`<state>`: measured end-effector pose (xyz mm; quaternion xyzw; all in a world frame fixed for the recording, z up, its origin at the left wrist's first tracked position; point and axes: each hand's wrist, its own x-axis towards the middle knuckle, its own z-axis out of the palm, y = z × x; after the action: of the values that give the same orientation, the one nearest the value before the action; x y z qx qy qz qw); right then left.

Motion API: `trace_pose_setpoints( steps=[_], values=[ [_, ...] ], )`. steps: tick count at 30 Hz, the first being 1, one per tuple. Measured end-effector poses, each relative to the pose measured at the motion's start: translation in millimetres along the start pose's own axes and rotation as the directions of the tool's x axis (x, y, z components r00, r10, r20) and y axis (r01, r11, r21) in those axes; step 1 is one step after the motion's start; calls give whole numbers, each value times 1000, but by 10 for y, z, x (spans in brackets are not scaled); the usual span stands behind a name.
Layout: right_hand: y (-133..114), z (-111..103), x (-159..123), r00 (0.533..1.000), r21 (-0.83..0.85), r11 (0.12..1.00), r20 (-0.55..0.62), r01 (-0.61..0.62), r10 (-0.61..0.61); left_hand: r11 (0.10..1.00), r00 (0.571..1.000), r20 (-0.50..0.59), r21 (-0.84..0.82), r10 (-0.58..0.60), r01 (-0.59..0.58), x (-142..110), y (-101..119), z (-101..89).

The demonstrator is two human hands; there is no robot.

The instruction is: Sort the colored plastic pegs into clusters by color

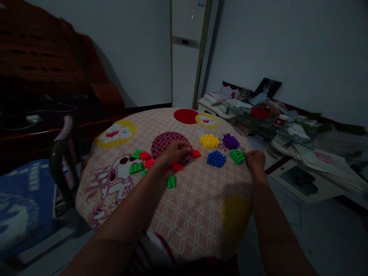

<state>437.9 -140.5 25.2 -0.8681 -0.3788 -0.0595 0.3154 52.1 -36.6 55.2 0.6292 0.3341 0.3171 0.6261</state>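
Observation:
My left hand [176, 150] reaches over the table with its fingers pinched at a small red plastic toy block [196, 153]. At the right edge of the table, my right hand [255, 159] has its curled fingertips on the near end of a green cluster of toy blocks [237, 156]. Next to that cluster lie a blue cluster [216, 158], a yellow cluster [209, 142] and a purple cluster [230, 141], each knobbly. Loose red blocks [177, 167] and green blocks [136, 168] are scattered around my left forearm, which partly hides them. One green block [171, 182] lies nearer me.
A patterned cloth covers the round table [189, 207]. On the right stands a low cabinet [299, 180] piled with papers and bags. A wooden bench [43, 57] is at the left, with a chair or rail [61, 161] in front. A tall white appliance [185, 69] stands behind.

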Motion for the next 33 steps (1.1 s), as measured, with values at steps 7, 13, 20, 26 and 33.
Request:
trace_pose_setpoints(
  steps=[7, 13, 20, 26, 33],
  values=[
    [-84, -105, -104, 994, -48, 993, 17, 106, -106, 999, 1000, 7, 45, 18, -19, -4, 28, -63],
    [-87, -127, -156, 993, -57, 991, 29, 118, -117, 997, 993, -96, 47, 68, -64, 10, 25, -155],
    [-425, -261, -389, 971, -2, 988, -186, 152, -150, 932, 896, -390, 358, 210, -62, -20, 27, -516],
    [-1215, -214, -1060, 810, 406, 761, 79, 506, -581, 737, 755, -590, 639, 286, 221, -185, 70, -968],
    [-1739, 201, -1994, 257, 510, 397, 323, 763, -911, 613, 645, -739, 606, 196, 507, -352, -99, -1304]
  ],
)
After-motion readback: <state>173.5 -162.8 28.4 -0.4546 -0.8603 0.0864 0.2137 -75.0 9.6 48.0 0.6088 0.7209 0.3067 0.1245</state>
